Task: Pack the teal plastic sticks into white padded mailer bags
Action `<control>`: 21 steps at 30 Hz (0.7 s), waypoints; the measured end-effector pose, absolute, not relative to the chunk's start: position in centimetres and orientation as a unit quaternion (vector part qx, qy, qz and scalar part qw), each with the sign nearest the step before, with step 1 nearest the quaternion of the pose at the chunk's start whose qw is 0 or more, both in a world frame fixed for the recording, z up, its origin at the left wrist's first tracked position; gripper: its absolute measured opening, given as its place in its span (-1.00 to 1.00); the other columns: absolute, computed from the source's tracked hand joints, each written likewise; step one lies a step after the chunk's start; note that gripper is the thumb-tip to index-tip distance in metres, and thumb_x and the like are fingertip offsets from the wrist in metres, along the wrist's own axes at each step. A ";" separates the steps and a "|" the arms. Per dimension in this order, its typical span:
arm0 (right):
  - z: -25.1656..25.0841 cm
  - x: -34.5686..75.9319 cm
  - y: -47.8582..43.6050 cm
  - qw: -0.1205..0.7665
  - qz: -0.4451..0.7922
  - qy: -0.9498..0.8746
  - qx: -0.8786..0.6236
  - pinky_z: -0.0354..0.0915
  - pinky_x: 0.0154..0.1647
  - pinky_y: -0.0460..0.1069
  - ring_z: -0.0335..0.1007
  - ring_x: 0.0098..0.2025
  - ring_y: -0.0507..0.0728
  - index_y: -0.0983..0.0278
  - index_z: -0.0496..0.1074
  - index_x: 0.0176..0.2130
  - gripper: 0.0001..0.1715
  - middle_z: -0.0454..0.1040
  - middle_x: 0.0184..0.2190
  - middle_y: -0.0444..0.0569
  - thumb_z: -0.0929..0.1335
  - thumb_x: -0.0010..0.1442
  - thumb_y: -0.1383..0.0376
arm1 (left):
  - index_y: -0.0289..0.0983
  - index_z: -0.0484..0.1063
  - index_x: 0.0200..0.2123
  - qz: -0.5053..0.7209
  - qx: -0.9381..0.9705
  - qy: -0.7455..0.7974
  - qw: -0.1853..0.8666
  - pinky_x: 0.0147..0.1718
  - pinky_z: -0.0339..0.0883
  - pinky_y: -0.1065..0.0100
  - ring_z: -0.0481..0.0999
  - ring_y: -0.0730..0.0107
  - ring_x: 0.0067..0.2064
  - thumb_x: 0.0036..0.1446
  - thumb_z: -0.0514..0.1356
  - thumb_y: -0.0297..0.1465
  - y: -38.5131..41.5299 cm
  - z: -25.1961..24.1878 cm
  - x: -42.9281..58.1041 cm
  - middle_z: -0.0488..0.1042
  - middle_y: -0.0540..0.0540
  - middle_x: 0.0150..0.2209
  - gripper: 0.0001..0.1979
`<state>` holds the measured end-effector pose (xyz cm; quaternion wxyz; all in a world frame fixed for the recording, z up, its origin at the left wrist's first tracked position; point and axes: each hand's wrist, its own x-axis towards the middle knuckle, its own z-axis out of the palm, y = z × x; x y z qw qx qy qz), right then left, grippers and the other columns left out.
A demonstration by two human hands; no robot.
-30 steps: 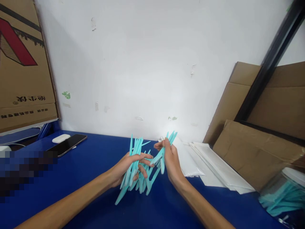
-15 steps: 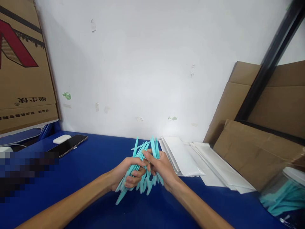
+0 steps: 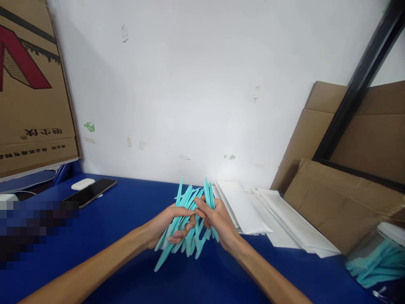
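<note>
Two bundles of teal sticks [image 3: 189, 198] are held side by side over the desk [image 3: 136, 274]: the left hand [image 3: 167, 223] curls around the wider, the right hand [image 3: 221, 222] clasps the narrower, the hands touching. The step appears to be gathering; the next move likely calls for evening the ends. Sticks overlap beyond counting; elsewhere, one phone [image 3: 93, 193], one white case [image 3: 82, 184], one lidded jar [image 3: 392, 233].

Turq. plastic sticks [image 3: 198, 250], slim w/ tapered tips pointing away, wider ends twd viewer: lg. bunch [image 3: 186, 199] fanned in L hand [image 3: 166, 223], sm. bunch [image 3: 209, 192] near-parallel in R hand [image 3: 221, 223], others overlapping btwn.
</note>
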<state>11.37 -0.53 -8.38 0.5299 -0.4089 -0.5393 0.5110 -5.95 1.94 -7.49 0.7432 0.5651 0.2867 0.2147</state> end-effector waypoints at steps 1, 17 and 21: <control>-8.3 11.4 -0.6 0.529 0.514 -0.540 -0.406 -0.04 -0.60 -0.11 -0.09 -0.59 -0.05 0.22 0.22 -0.47 -0.42 0.07 -0.63 -0.29 0.47 0.12 -0.13 | -0.31 0.40 -0.56 0.210 0.570 0.286 0.741 -0.72 -0.09 0.49 -0.03 0.59 -0.71 0.27 0.12 -0.19 1.9 -7.3 -6.0 0.12 0.08 -0.73 -0.59; -8.9 10.5 -0.5 0.558 0.452 -0.549 -0.429 -0.09 -0.63 -0.08 -0.06 -0.64 -0.04 0.22 0.30 -0.47 -0.43 0.10 -0.68 -0.28 0.43 0.14 -0.18 | -0.31 0.36 -0.60 0.205 0.557 0.299 0.747 -0.74 -0.08 0.50 0.02 0.61 -0.73 0.21 0.17 -0.16 1.7 -7.6 -5.5 0.15 0.07 -0.75 -0.58; -9.0 11.1 -0.1 0.592 0.409 -0.534 -0.443 -0.04 -0.63 -0.08 -0.01 -0.62 -0.02 0.22 0.35 -0.36 -0.45 0.14 -0.62 -0.26 0.36 0.21 -0.20 | -0.37 0.51 -0.45 0.250 0.537 0.298 0.748 -0.65 0.16 0.49 0.24 0.55 -0.66 0.25 0.14 -0.10 1.8 -7.9 -5.2 0.37 -0.03 -0.62 -0.55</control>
